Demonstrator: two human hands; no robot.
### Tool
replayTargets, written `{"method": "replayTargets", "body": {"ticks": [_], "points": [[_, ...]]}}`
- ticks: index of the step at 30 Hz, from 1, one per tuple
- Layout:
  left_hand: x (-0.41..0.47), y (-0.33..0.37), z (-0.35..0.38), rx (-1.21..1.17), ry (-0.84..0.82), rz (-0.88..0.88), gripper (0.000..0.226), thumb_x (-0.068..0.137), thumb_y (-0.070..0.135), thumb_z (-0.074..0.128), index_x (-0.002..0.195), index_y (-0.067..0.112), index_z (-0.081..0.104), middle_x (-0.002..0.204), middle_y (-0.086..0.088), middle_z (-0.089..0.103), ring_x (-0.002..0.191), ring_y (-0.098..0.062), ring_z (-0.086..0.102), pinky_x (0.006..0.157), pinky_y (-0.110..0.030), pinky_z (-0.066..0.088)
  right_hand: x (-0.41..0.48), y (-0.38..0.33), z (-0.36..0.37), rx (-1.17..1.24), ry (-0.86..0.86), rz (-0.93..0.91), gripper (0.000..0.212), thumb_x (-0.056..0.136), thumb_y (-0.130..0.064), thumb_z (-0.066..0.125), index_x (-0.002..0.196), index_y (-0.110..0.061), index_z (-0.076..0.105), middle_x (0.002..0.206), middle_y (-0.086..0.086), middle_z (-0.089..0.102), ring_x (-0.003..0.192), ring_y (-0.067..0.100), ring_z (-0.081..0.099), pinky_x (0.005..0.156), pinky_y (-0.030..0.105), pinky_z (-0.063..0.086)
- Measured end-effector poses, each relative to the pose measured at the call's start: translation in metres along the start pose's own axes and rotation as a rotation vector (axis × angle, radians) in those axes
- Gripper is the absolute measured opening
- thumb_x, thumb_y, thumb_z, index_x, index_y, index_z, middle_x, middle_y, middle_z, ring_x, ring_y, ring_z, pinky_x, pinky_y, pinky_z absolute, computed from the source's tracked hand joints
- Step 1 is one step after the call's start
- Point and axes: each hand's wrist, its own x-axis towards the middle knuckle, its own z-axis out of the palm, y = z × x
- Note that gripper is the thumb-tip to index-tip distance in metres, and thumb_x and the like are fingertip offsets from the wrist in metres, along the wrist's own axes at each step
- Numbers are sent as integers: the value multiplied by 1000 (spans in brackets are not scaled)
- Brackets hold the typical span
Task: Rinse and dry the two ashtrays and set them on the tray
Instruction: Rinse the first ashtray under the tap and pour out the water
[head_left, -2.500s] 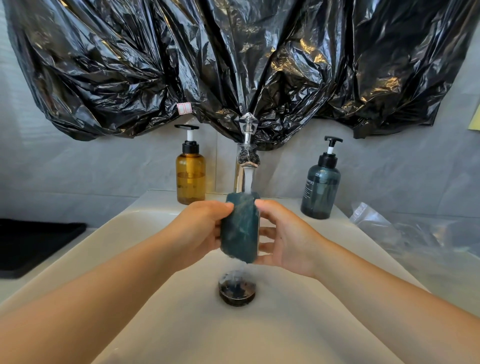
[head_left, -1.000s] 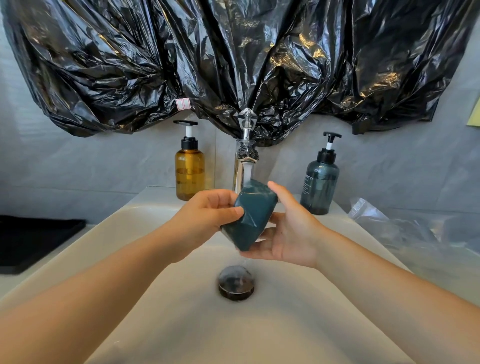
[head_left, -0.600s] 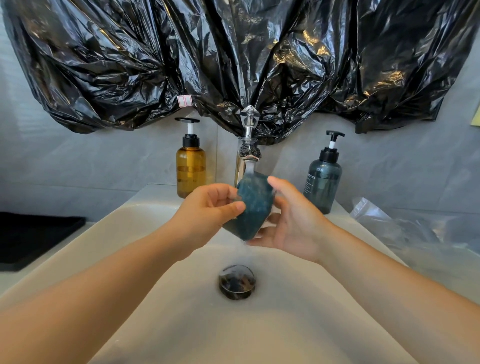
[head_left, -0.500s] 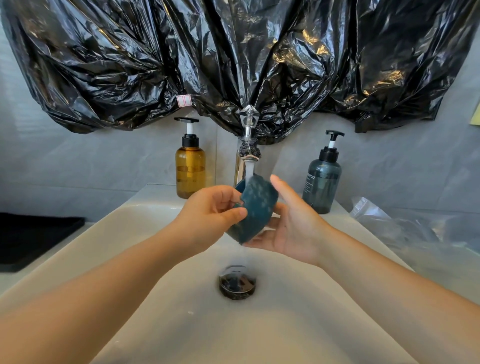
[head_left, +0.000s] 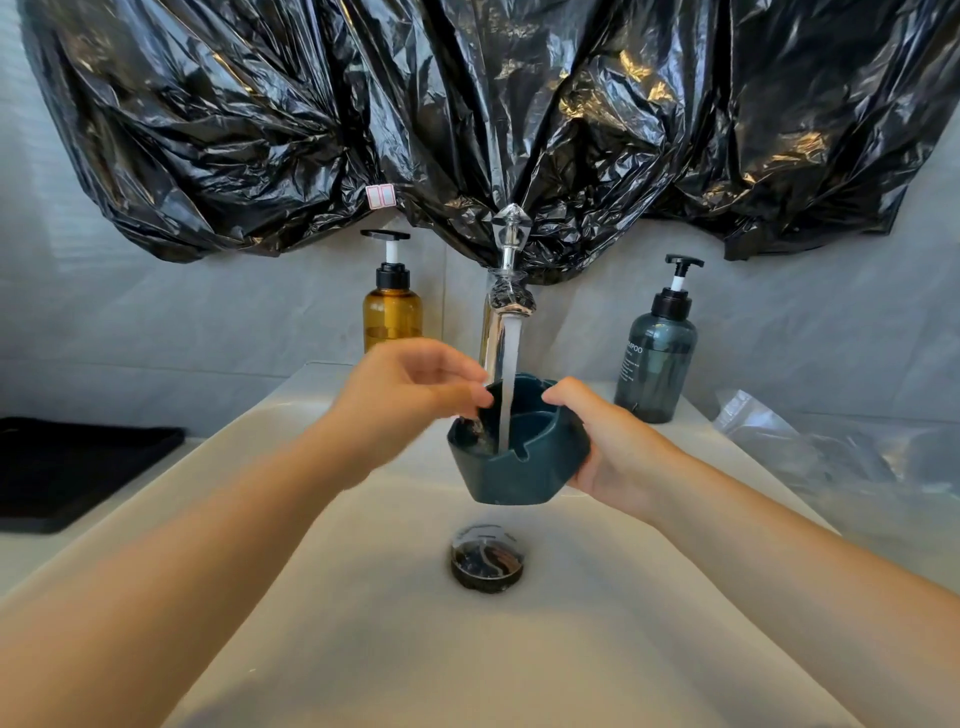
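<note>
head view: the right hand (head_left: 618, 452) is clamped on a dark teal faceted ceramic ashtray (head_left: 519, 478), with the thumb hooked over the far right part of the rim and the fingers wrapped round the right wall and underside. the left hand (head_left: 405, 400) is blurred, its fingers loosely curled, with a fingertip at the far left part of the rim; i cannot tell whether it pinches the rim or only touches it. the ashtray is held in the air over the white ceramic basin (head_left: 363, 623), above the round dark drain (head_left: 487, 558) and straight below the chrome tap with a crystal handle (head_left: 506, 301). it sits mouth up, tipped slightly toward the near side, so its hollow and the notches cut in its rim show. a thin stream of water (head_left: 509, 374) falls from the tap into the hollow. its glaze looks wet and glossy. an amber pump bottle (head_left: 392, 312) stands far left of the tap and a grey-blue pump bottle (head_left: 655, 369) far right. a flat black tray (head_left: 67, 467) lies on the counter at the left, well apart from the ashtray. crumpled clear plastic (head_left: 810, 457) lies on the right. black plastic sheeting (head_left: 467, 104) hangs across the wall.
</note>
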Motion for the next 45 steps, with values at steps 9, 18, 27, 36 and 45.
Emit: {"method": "replayTargets", "body": {"ticks": [9,18,27,36,45], "points": [[-2,-6,3,-408,-164,-711,40,91,37,60,121,12,49,118,-22,60,100,-41,66,85,-47,56,-2,2,3,101,-69,-9,18,90,-18,48,101,-14,62,95,8,71,91,19,66,80,35,55],[5,-12,-1,-362,135,-523,35,82,24,72,113,13,59,102,-14,69,94,-29,66,65,-34,58,3,7,0,-81,-119,186,45,92,-46,49,122,-12,55,109,13,67,96,28,66,84,37,53],[3,-12,1,-277,126,-481,34,77,30,77,103,14,62,97,-9,69,91,-25,64,65,-31,53,-2,7,0,-352,-187,127,55,89,-62,46,126,-23,59,124,11,63,108,28,64,87,34,52],[3,-14,1,-227,80,-563,35,85,45,65,106,18,58,99,-8,68,90,-28,65,71,-35,58,-6,11,7,-388,-62,113,43,98,-50,41,112,-17,64,82,7,65,69,19,55,64,27,45],[7,-17,-3,-176,80,-656,52,95,50,46,128,10,48,118,-10,56,106,-34,57,95,-46,50,-10,10,6,-490,115,240,42,97,-51,40,117,-18,55,101,9,68,82,21,59,64,29,45]]}}
